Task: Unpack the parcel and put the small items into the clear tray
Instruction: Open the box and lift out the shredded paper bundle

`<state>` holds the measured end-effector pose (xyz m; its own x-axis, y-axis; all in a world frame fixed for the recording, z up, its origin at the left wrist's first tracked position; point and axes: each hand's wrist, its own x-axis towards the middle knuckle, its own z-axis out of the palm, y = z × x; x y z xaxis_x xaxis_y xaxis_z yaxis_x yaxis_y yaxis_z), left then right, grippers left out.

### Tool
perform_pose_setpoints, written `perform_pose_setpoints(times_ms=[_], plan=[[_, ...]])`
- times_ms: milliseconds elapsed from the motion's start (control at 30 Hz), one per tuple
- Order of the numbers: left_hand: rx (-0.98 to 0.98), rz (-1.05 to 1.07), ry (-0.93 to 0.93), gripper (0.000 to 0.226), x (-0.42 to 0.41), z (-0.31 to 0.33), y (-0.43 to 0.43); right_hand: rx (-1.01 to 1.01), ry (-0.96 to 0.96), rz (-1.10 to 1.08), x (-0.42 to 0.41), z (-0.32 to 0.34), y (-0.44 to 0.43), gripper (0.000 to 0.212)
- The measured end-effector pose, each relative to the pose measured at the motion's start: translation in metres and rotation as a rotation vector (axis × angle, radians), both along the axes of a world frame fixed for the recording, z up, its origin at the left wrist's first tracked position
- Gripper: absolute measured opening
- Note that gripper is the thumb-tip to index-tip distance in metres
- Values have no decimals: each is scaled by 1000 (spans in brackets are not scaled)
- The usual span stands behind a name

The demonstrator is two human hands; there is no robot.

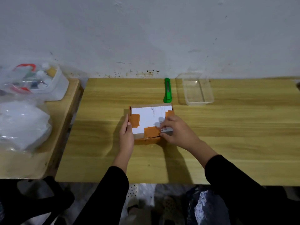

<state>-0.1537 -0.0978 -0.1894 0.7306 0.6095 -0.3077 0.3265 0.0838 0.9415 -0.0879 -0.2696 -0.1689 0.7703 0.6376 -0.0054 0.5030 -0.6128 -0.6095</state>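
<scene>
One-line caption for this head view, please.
Both hands, left hand and right hand, grip a taped parcel; green cutter and empty clear tray wait behind.

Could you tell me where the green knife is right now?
The green knife lies at the table's far edge, just left of the clear tray and behind the parcel.

Dim, flat indoor light — dull greyish cast over the wall (146, 30). Soft shadows falling toward the camera from both forearms across the table (227, 127). Slightly soft focus throughout, wide-angle bending at the edges — plastic bags (21, 124) at left blown out, smeary.
</scene>
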Motion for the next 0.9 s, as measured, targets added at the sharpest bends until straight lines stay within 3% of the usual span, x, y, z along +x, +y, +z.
perform_pose_setpoints(times_ms=[100, 300, 500, 700, 800, 900], plan=[[-73, -17, 8, 40, 1, -7, 7, -95, 37, 141, 5, 8, 13, 18], [-322, -16, 11, 41, 0, -15, 21, -189, 20, 214, 11, 15, 24, 17], [-380, -43, -17, 43, -2, -10, 24, -168, -249, 319, -1, 3, 18, 15], [-415, -78, -30, 46, -4, -9, 29, 17, -230, 209, 0, 30, 13, 13], [-347, -92, -16, 44, -5, -9, 27, 34, -122, 106, 21, 69, 20, 15], [-242, -123, -20, 43, -5, -7, 25, 91, -144, 6, 56, 93, 41, 17]])
